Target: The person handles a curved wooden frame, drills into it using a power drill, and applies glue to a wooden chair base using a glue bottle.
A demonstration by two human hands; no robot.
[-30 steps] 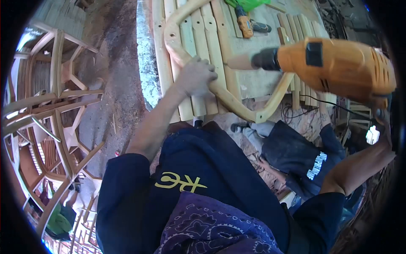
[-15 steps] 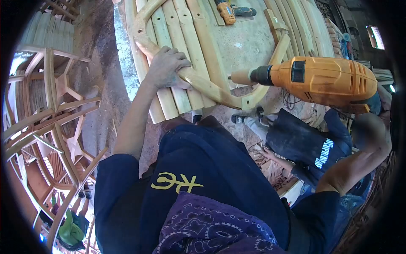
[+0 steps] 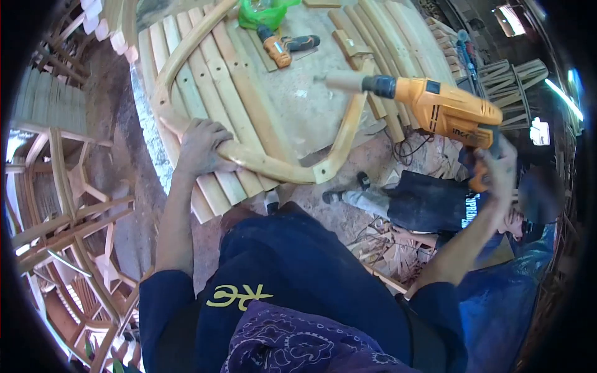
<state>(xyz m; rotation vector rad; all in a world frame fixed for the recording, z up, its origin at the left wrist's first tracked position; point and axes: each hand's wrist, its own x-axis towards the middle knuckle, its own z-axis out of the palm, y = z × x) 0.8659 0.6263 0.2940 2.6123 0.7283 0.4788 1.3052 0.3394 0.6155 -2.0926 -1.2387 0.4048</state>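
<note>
My left hand (image 3: 204, 146) is wrapped round a curved wooden frame (image 3: 273, 163), which rests on pale wooden slats (image 3: 214, 93) at the near end of the table. Out to the right, my right hand (image 3: 497, 165) grips the handle of an orange power drill (image 3: 444, 109). Its chuck holds a pale cylindrical attachment (image 3: 345, 81), slightly blurred, pointing left. The attachment shows above the frame's open middle; I cannot tell whether it touches the wood. A dark hole marks the frame's near corner.
An orange cordless drill (image 3: 280, 51) lies on the table (image 3: 292, 93) beside a green plastic bag (image 3: 267, 11). More slats (image 3: 413, 37) lie at the right. A co-worker (image 3: 429, 202) is low down among wood scraps (image 3: 385, 255). Chair frames (image 3: 74, 174) stand at left.
The view has shifted, bringing the green bag into sight. My right hand has carried the drill farther from the frame's near corner, and its handle now shows. My left hand keeps its hold.
</note>
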